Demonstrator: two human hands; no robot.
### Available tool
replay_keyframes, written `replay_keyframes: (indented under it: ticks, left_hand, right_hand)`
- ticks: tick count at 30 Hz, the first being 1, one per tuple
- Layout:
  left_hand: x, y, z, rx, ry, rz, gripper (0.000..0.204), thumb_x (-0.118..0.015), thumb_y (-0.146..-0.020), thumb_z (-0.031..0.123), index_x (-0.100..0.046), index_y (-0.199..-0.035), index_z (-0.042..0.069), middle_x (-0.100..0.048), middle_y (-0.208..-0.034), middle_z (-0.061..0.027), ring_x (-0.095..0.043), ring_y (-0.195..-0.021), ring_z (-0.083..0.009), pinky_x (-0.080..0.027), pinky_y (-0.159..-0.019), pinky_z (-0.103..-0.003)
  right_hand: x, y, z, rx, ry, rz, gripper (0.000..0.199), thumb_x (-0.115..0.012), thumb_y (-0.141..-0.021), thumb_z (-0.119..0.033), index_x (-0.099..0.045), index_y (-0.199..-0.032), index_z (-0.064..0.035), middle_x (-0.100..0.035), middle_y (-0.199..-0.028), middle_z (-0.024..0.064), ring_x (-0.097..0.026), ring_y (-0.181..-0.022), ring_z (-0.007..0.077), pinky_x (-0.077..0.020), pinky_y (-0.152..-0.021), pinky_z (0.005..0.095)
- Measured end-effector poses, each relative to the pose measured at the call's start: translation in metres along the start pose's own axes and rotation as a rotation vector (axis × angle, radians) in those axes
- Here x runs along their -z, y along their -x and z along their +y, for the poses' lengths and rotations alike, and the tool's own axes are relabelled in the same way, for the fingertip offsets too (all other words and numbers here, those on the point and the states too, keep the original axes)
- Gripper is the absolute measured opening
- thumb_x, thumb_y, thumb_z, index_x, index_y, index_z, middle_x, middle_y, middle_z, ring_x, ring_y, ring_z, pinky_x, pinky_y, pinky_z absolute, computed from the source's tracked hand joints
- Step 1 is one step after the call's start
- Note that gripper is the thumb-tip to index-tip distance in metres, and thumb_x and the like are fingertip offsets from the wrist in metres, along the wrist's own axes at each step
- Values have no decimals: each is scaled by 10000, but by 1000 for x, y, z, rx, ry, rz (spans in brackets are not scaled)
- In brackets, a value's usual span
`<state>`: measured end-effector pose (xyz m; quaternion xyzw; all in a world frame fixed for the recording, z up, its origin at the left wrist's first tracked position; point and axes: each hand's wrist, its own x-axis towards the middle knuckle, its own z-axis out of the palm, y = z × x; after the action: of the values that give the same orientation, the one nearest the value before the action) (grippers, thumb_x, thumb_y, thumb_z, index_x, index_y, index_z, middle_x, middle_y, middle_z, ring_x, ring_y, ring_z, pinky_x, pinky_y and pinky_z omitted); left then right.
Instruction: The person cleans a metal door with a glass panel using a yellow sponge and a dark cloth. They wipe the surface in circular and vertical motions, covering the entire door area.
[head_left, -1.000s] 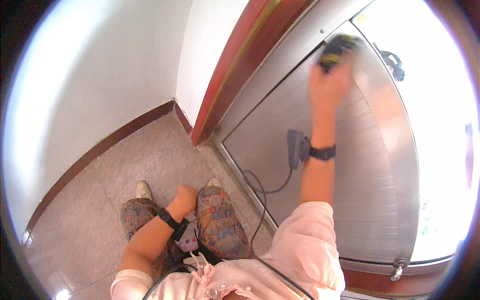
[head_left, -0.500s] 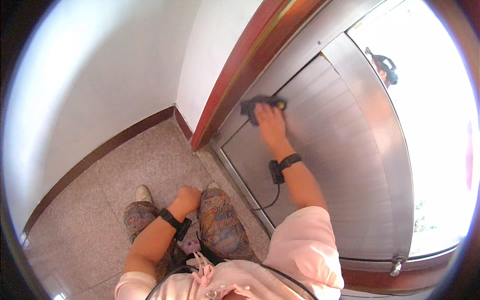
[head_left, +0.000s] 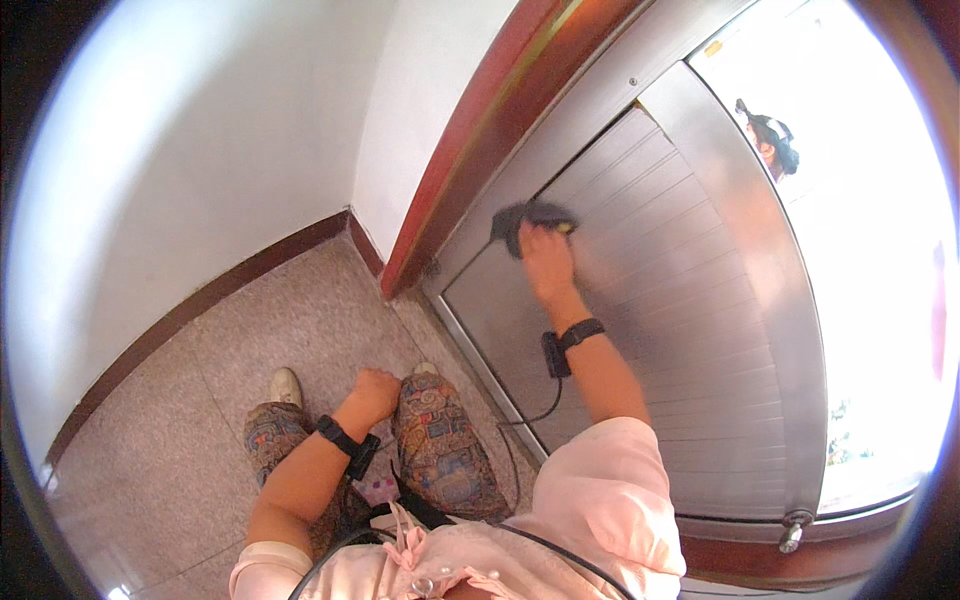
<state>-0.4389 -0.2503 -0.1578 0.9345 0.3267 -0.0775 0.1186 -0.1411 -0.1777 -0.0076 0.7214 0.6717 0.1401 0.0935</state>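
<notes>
My right hand (head_left: 547,262) is closed on a dark cloth (head_left: 512,222), slightly blurred, with a small yellow patch at its right end. It presses the cloth against the ribbed metal door panel (head_left: 680,330), close to the seam along the frame side. My left hand (head_left: 374,395) makes a loose fist beside my right knee, apart from the door; nothing shows in it. A black strap with a small box circles each wrist.
A red-brown door frame (head_left: 450,170) runs along the door's far edge, next to a white wall (head_left: 200,130). A metal knob (head_left: 792,530) sticks out at the door's lower right. Bright glass (head_left: 870,300) fills the right side. Speckled tiles (head_left: 200,420) cover the floor.
My right hand and the cloth have shifted slightly right and toward me along the door panel. My left hand has stayed almost in place.
</notes>
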Motion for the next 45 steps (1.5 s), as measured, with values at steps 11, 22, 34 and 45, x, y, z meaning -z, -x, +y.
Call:
replay_keyframes:
  ticks: [11,22,34,45]
  left_hand:
    - [17,9,3,-20,-26,-53,124,-536,-673,155,-617,-725,77,-612,-748,-104,-598,-736,-264,-450,-609,-385]
    - [17,5,5,-65,2,11,120,-547,-659,154,-623,-687,65,-614,-715,-121,-603,-685,-276,-470,-565,-382]
    - [42,6,6,-48,142,-145,196,-547,-690,179,-602,-758,4,-604,-744,-151,-583,-696,-333,-465,-592,-415]
    - [119,9,18,-29,598,235,457,-517,-805,266,-429,-1188,32,-516,-1092,-192,-522,-962,-321,-429,-790,-384]
  right_hand:
    - [147,-25,14,-189,-783,1327,345,-420,-614,79,-543,-930,18,-557,-925,159,-529,-911,300,-388,-842,362]
    - [67,-60,-76,48,-1072,811,689,-422,-841,-275,-77,-1255,154,-72,-1323,334,-84,-1255,411,-89,-1037,411]
    - [321,-86,6,187,-780,1408,559,-305,-861,-323,-198,-1299,7,-153,-1338,269,-142,-1238,414,-138,-1017,446]
    - [-11,-20,-67,-306,-1385,416,366,-461,-839,-118,-399,-1162,44,-506,-1070,176,-485,-979,252,-358,-864,305]
